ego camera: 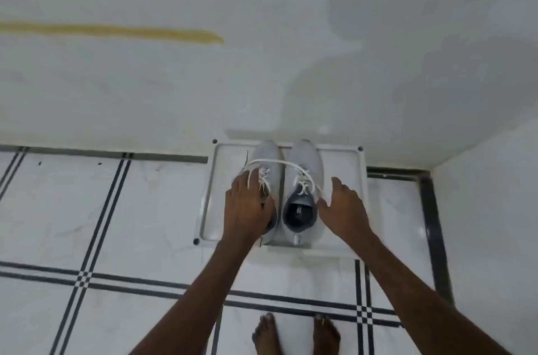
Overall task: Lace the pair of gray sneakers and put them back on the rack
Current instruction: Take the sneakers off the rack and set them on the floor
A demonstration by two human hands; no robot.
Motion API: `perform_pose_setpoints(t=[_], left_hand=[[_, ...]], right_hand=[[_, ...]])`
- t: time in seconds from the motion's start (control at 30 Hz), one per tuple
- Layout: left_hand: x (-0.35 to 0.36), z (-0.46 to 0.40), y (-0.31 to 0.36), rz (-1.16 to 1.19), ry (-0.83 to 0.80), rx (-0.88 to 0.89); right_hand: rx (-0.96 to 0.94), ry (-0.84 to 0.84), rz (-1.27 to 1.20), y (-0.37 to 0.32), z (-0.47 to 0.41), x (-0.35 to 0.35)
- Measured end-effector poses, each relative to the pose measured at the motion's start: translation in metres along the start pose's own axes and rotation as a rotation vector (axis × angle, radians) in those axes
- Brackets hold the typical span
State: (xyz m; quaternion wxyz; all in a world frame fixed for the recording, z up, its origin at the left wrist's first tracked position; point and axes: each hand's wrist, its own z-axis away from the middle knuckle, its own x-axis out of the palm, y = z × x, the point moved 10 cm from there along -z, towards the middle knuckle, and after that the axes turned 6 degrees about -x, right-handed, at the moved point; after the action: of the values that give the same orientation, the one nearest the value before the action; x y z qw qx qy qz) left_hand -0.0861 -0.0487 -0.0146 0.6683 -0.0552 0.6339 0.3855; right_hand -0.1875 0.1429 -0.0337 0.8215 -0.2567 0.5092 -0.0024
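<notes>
Two gray sneakers stand side by side, toes toward the wall, on the white top shelf of the rack point(342, 162). My left hand point(249, 203) lies over the heel opening of the left sneaker point(266, 156), fingers curled onto its laces; I cannot tell whether it grips. My right hand point(343, 206) hovers beside the right sneaker point(305, 162) with fingers spread, its thumb near the shoe's collar. A loose white lace point(279, 162) runs across both shoes, from the left hand's fingers over to the right shoe's side.
The rack stands against a white wall point(262, 63), close to a corner on the right. Below is a white tiled floor point(116, 223) with dark lines. My bare feet point(297, 334) stand just in front of the rack.
</notes>
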Motion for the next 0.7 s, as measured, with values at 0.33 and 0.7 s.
perform_pose_setpoints(t=[0.33, 0.7], left_hand=[[0.097, -0.037, -0.078, -0.07, -0.123, -0.173], [0.05, 0.031, -0.072, 0.016, 0.008, -0.207]], right_hand=[[0.248, -0.066, -0.157, 0.055, -0.042, 0.117], [0.142, -0.044, -0.107, 0.046, 0.017, 0.088]])
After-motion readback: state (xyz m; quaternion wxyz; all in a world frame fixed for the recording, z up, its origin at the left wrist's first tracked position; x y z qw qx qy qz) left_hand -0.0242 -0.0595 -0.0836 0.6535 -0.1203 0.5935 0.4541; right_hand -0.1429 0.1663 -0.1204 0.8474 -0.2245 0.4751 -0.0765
